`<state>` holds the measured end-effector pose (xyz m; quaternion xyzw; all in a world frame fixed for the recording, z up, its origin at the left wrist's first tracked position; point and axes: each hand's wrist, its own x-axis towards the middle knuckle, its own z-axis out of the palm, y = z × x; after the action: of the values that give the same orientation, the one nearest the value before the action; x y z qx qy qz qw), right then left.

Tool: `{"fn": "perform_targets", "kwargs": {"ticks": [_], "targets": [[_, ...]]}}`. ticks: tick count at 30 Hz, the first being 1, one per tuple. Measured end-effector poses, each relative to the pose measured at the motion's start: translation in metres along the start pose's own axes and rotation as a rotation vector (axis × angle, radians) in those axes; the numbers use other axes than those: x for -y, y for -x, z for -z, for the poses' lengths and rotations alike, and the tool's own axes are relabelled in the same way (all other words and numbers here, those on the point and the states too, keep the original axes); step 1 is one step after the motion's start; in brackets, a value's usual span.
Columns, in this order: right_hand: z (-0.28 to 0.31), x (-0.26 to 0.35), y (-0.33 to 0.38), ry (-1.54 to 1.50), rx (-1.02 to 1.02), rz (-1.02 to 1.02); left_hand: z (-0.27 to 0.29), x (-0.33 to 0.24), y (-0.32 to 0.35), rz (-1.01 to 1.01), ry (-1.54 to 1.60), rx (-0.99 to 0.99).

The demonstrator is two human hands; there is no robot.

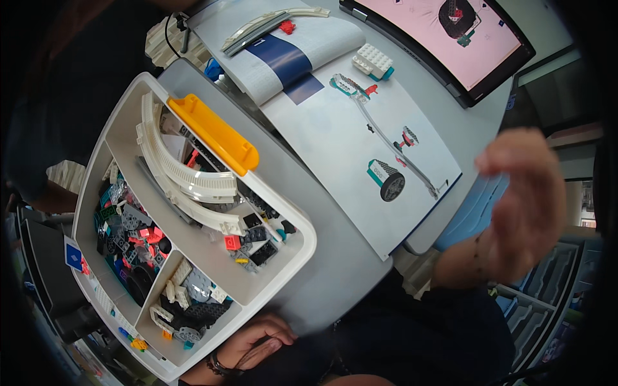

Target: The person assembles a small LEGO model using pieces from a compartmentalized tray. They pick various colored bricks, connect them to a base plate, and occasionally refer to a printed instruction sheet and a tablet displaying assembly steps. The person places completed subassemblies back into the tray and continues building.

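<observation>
My left hand (254,341) rests low by the near right corner of a white divided storage bin (308,235). Its fingers lie loosely extended, and nothing shows in them. Raised above the right side of the table is my right hand (524,199), blurred, with its fingers bent. Whether it holds anything cannot be made out. An open instruction booklet (335,161) lies on the table with printed pictures of a wheel and a long bent rail. On its far part sits a white studded brick block (372,61) with teal underneath.
The bin holds curved white track pieces (170,170), loose bricks (132,228) and a yellow-orange handle (215,134). A laptop or tablet screen (479,38) stands at the far right. White and grey curved pieces (270,29) lie on the booklet's far end. Drawers (534,283) stand at right.
</observation>
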<state>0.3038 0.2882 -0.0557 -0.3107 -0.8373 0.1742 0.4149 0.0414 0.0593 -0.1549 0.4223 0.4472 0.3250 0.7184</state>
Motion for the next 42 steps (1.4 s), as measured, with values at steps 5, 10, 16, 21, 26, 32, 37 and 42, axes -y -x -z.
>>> {"fn": "perform_targets", "kwargs": {"ticks": [5,10,16,21,26,32,37,42], "targets": [[-0.027,-0.086,-0.062,0.126,0.180,-0.297,-0.008,0.002,0.002,-0.020,0.031,-0.064],[-0.068,-0.144,-0.070,0.535,0.344,-0.347,0.003,0.006,-0.003,-0.108,-0.017,-0.012],[-0.074,-0.166,-0.070,0.271,0.343,-0.264,0.007,0.005,-0.004,-0.073,-0.041,0.032],[-0.063,-0.180,-0.064,0.023,0.321,-0.133,-0.002,0.004,-0.005,-0.014,0.157,-0.030],[-0.060,-0.185,-0.063,-0.026,0.327,-0.113,0.000,0.003,-0.005,-0.022,0.137,-0.031],[-0.059,-0.190,-0.059,-0.047,0.329,-0.110,-0.002,-0.003,-0.007,-0.041,0.152,-0.005],[-0.062,-0.184,-0.060,0.017,0.344,-0.060,0.002,0.004,-0.008,-0.078,0.093,-0.015],[-0.065,-0.182,-0.062,0.021,0.340,-0.007,0.002,0.001,-0.010,-0.088,0.098,-0.010]]}}
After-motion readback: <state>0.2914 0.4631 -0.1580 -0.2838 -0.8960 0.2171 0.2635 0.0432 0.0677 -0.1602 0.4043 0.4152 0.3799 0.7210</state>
